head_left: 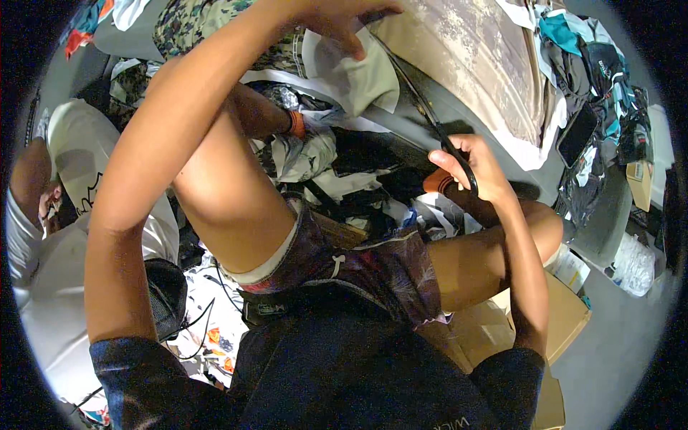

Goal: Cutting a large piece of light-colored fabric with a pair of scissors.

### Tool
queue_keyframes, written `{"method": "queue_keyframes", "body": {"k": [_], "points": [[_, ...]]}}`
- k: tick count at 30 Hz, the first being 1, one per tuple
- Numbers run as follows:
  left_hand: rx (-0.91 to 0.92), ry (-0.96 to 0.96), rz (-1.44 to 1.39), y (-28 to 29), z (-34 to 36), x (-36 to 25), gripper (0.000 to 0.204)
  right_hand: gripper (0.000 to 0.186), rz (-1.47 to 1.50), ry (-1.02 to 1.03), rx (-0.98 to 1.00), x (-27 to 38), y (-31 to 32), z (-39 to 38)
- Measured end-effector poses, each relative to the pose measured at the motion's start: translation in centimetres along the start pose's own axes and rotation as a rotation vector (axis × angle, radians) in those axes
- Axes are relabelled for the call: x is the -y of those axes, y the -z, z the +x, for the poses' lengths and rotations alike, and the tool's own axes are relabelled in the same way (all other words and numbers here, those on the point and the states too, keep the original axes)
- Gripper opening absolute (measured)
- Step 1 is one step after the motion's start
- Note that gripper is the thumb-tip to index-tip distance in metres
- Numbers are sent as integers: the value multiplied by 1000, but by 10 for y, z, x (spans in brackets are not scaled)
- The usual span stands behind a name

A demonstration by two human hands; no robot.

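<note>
My right hand [479, 166] is closed on the black handles of a long pair of scissors [428, 111]. Their dark, slim blades point up and left, toward a pale grey-green piece of cloth [362, 75]. At the top edge, my left hand [333, 20] reaches over that cloth with thumb and fingers apart, and nothing shows between them; part of this hand is cut off by the frame. Beige mottled fabric [459, 57] with a white border lies spread out beyond the scissors, on a grey surface.
Camouflage fabric [204, 29] lies at the far left. Fabric scraps [315, 154] heap between my legs. A phone [577, 136] and dark and teal garments [605, 61] lie at the right. Cardboard boxes [570, 315] stand beside my right leg. Another person [79, 272] in white sits close on my left.
</note>
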State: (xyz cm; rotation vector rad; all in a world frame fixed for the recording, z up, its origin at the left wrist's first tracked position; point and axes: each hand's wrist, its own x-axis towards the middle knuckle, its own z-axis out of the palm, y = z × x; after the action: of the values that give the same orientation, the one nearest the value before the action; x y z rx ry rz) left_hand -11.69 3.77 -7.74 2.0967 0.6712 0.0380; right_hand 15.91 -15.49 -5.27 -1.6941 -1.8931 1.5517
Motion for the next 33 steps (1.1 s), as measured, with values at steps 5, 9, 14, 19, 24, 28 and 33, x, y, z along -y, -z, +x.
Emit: {"method": "queue_keyframes", "body": {"k": [5, 9, 14, 19, 24, 28, 33], "points": [[21, -31, 68, 4, 1, 4, 96, 41, -23, 18, 3, -2, -1, 1], [50, -1, 4, 5, 2, 4, 96, 40, 14, -2, 1, 0, -2, -1], [10, 98, 232, 7, -2, -17, 95, 39, 3, 6, -2, -1, -1, -3], [0, 38, 50, 1, -5, -8, 95, 39, -5, 2, 15, 0, -2, -3], [0, 3, 192, 1, 1, -3, 95, 39, 16, -8, 14, -1, -4, -5], [36, 19, 103, 4, 1, -1, 96, 39, 23, -9, 17, 4, -3, -7], [19, 15, -1, 1, -2, 1, 97, 39, 26, 1, 19, 2, -3, -6]]}}
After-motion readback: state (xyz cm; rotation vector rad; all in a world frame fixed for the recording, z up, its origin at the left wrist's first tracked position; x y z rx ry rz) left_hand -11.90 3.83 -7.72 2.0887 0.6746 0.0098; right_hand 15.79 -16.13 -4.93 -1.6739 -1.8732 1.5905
